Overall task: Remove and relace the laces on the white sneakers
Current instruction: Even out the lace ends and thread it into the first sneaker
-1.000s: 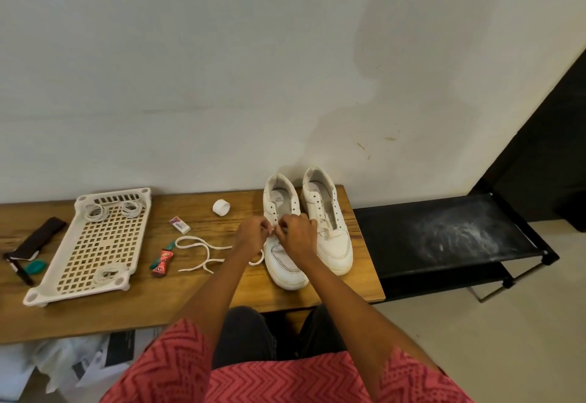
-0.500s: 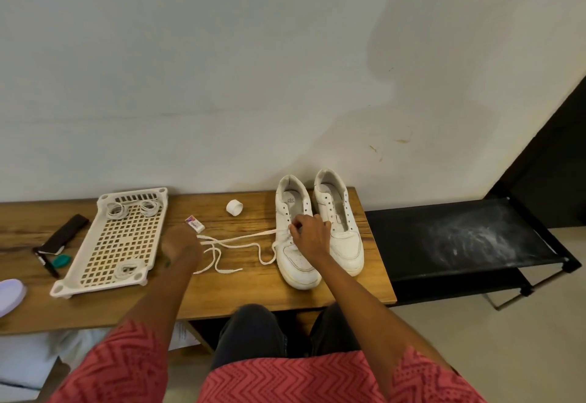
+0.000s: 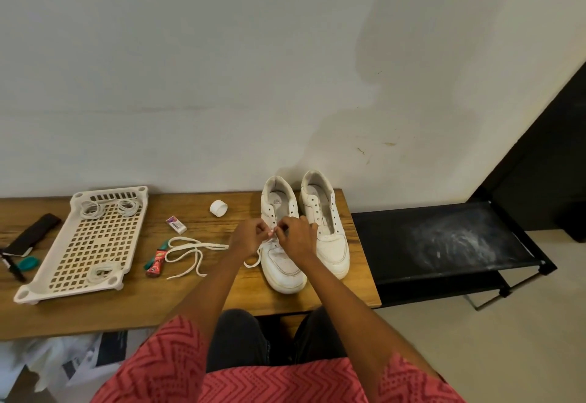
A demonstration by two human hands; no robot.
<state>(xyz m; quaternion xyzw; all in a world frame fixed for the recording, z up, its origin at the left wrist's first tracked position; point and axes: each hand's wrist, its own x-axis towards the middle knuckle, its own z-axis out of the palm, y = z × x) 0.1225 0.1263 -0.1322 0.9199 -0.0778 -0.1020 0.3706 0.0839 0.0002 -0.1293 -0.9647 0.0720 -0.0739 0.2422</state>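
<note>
Pair of white sneakers on a wooden table (image 3: 133, 314), toes toward the wearer, heels at the wall. Right sneaker (image 3: 326, 228): eyelets bare, no lace visible. Left sneaker (image 3: 280, 263): under work; one white shoelace (image 3: 190, 252) trails from its lower eyelets leftward in loose loops across the tabletop. Left hand (image 3: 249, 239) and right hand (image 3: 296, 239): both over the left sneaker's eyelet rows, fingers curled, pinching the lace end between them; exact eyelet hidden by the fingers. Step judged: relacing the left sneaker, early rows. Next move likely calls for feeding the tip through an eyelet and drawing slack from the loops without twisting.
</note>
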